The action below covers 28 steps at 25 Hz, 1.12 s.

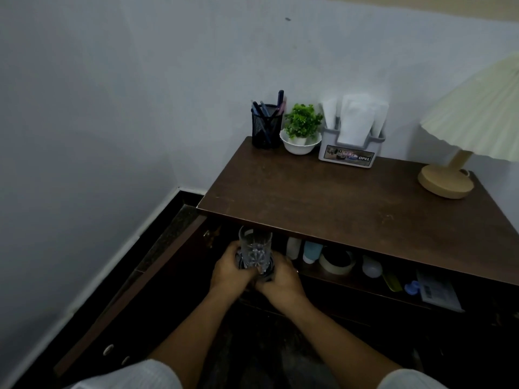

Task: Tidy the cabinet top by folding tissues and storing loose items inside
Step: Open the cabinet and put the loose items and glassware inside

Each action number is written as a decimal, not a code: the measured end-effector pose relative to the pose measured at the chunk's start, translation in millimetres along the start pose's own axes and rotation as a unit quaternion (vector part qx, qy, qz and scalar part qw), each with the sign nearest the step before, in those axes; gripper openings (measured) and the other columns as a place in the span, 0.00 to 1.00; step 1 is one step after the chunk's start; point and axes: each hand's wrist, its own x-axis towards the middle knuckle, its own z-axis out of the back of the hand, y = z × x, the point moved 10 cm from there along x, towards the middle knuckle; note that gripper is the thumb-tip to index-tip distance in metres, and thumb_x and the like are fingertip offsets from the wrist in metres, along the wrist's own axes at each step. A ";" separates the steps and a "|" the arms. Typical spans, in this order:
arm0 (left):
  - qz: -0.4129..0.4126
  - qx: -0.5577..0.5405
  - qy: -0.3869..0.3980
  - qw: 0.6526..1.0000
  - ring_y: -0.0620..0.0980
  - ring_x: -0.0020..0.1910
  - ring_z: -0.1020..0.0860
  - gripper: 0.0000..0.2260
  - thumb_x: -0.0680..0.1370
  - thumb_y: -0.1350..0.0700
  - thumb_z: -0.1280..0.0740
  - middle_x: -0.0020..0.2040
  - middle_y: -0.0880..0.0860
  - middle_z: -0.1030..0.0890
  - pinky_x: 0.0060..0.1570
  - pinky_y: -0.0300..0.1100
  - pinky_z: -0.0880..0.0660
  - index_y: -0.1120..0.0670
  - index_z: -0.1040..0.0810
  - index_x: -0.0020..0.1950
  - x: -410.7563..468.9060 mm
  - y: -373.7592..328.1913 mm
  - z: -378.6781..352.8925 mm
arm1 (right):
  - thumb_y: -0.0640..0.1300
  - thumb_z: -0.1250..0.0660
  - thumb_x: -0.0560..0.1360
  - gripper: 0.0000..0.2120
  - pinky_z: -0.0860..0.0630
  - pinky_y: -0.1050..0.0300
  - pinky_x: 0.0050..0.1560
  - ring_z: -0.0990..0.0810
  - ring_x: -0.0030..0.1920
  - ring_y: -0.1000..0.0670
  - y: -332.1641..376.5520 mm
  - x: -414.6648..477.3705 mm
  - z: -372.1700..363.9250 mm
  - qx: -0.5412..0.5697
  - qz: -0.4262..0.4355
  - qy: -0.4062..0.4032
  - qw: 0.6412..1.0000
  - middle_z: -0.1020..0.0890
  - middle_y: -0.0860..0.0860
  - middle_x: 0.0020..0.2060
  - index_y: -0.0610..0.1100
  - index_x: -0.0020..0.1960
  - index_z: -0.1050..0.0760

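1. A cut-glass tumbler was held just under the front edge of the cabinet top, at the left end of the open cabinet, in front of the upper shelf
2. It stood upright, with its long axis vertical and its open mouth pointing up
3. The left hand and the right hand were both closed around its lower part, fingers curled, one hand on each side; a dark object seemed to be under the glass, but I could not tell what it was
4. I judge the step was storing a loose item inside; the next move called for setting the glass down level on the shelf, left of the small bottles and the tape roll, without knocking them
5. On the top, folded tissues already stood in their holder, near the pen cup, the small plant and the lamp
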 end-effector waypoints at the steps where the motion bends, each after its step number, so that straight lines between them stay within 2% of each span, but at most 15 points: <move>1: 0.000 -0.002 -0.003 1.000 0.48 0.55 0.18 0.30 0.63 0.50 0.21 0.56 0.47 0.17 0.58 0.51 0.20 0.42 0.25 0.63 5.0 -0.1 -1.2 | 0.45 0.26 0.66 0.28 0.19 0.53 0.58 0.18 0.56 0.54 -2.2 3.2 -1.4 0.025 -0.009 -0.006 1.000 0.19 0.54 0.57 0.54 0.65 0.25; 4: 0.009 -0.020 -0.022 1.000 0.49 0.57 0.19 0.28 0.69 0.57 0.22 0.58 0.49 0.17 0.60 0.50 0.21 0.45 0.25 0.67 10.7 -2.2 -0.3 | 0.38 0.26 0.68 0.24 0.19 0.52 0.59 0.16 0.55 0.53 -2.8 6.1 -0.1 0.111 -0.036 -0.025 0.993 0.16 0.54 0.54 0.53 0.61 0.23; 6: 0.016 -0.040 -0.035 0.998 0.49 0.57 0.19 0.28 0.70 0.58 0.23 0.58 0.48 0.17 0.60 0.50 0.21 0.44 0.25 0.68 11.5 -1.2 1.3 | 0.35 0.26 0.71 0.21 0.19 0.56 0.57 0.17 0.54 0.54 0.4 -0.1 -0.1 0.162 -0.056 -0.025 0.985 0.16 0.54 0.52 0.56 0.57 0.24; 8: 0.023 -0.053 -0.040 0.998 0.49 0.58 0.19 0.28 0.72 0.58 0.24 0.59 0.48 0.17 0.60 0.48 0.22 0.43 0.26 0.69 10.6 0.3 1.1 | 0.32 0.28 0.73 0.21 0.21 0.62 0.52 0.17 0.52 0.56 3.3 -7.5 1.3 0.221 -0.079 -0.023 0.972 0.17 0.55 0.50 0.52 0.59 0.25; 10: 0.030 -0.057 -0.035 0.997 0.48 0.58 0.20 0.28 0.73 0.58 0.25 0.59 0.48 0.18 0.60 0.47 0.22 0.44 0.27 0.70 9.0 -0.3 -0.3 | 0.30 0.30 0.74 0.20 0.22 0.65 0.49 0.17 0.50 0.57 3.9 -12.6 3.0 0.264 -0.107 -0.017 0.958 0.16 0.54 0.50 0.48 0.61 0.25; 12: 0.035 -0.047 -0.028 0.998 0.49 0.57 0.20 0.28 0.72 0.57 0.24 0.59 0.48 0.18 0.58 0.47 0.22 0.45 0.27 0.71 8.4 -1.8 -2.4 | 0.30 0.33 0.75 0.17 0.21 0.63 0.48 0.18 0.49 0.56 3.5 -15.7 5.1 0.283 -0.135 -0.011 0.950 0.16 0.52 0.49 0.46 0.59 0.24; 14: 0.040 -0.033 -0.031 0.998 0.50 0.58 0.20 0.29 0.72 0.55 0.24 0.60 0.48 0.18 0.59 0.50 0.21 0.44 0.27 0.71 10.3 -1.0 -4.6 | 0.28 0.35 0.75 0.16 0.20 0.58 0.53 0.19 0.48 0.54 -2.1 -17.8 5.1 0.307 -0.170 -0.015 0.936 0.17 0.50 0.48 0.43 0.58 0.23; 17: 0.051 -0.008 -0.036 0.998 0.53 0.62 0.22 0.29 0.71 0.50 0.24 0.62 0.49 0.19 0.61 0.54 0.22 0.41 0.28 0.70 14.6 3.5 -8.6 | 0.26 0.37 0.75 0.20 0.21 0.50 0.62 0.19 0.51 0.50 -10.0 -18.9 -0.7 0.364 -0.210 -0.018 0.907 0.19 0.47 0.50 0.39 0.65 0.29; 19: 0.059 0.012 -0.046 0.997 0.55 0.65 0.24 0.30 0.70 0.47 0.25 0.66 0.51 0.22 0.62 0.56 0.24 0.40 0.29 0.71 17.1 5.7 -8.2 | 0.25 0.38 0.76 0.22 0.22 0.49 0.63 0.19 0.52 0.49 -15.1 -16.8 -3.0 0.401 -0.223 -0.022 0.888 0.20 0.46 0.51 0.39 0.67 0.31; 21: 0.079 0.003 -0.075 0.994 0.57 0.64 0.25 0.29 0.73 0.50 0.26 0.67 0.54 0.26 0.62 0.54 0.24 0.44 0.30 0.72 14.4 7.5 -4.4 | 0.24 0.39 0.77 0.15 0.22 0.49 0.63 0.19 0.50 0.50 -19.9 -14.2 -3.7 0.421 -0.228 -0.026 0.878 0.20 0.46 0.49 0.39 0.58 0.27; 23: 0.104 -0.035 -0.109 0.988 0.57 0.61 0.23 0.27 0.74 0.53 0.26 0.66 0.55 0.26 0.58 0.51 0.23 0.48 0.29 0.72 9.7 12.3 0.2 | 0.23 0.40 0.77 0.14 0.23 0.48 0.64 0.19 0.49 0.50 -21.9 -11.5 -5.7 0.441 -0.229 -0.028 0.867 0.20 0.46 0.47 0.41 0.50 0.27; 26: 0.132 -0.127 -0.131 0.974 0.53 0.58 0.22 0.24 0.75 0.56 0.27 0.63 0.53 0.22 0.50 0.45 0.26 0.49 0.28 0.69 4.7 21.5 -1.2 | 0.23 0.41 0.77 0.16 0.23 0.47 0.64 0.19 0.51 0.49 -23.7 -7.7 -9.8 0.467 -0.221 -0.021 0.856 0.20 0.44 0.50 0.37 0.59 0.28; 28: 0.143 -0.189 -0.133 0.962 0.51 0.58 0.22 0.22 0.76 0.59 0.28 0.62 0.51 0.22 0.51 0.45 0.26 0.49 0.27 0.68 1.8 23.9 -3.2 | 0.23 0.40 0.76 0.21 0.23 0.48 0.64 0.20 0.55 0.48 -22.3 -3.4 -9.4 0.478 -0.212 -0.018 0.852 0.20 0.43 0.55 0.35 0.68 0.31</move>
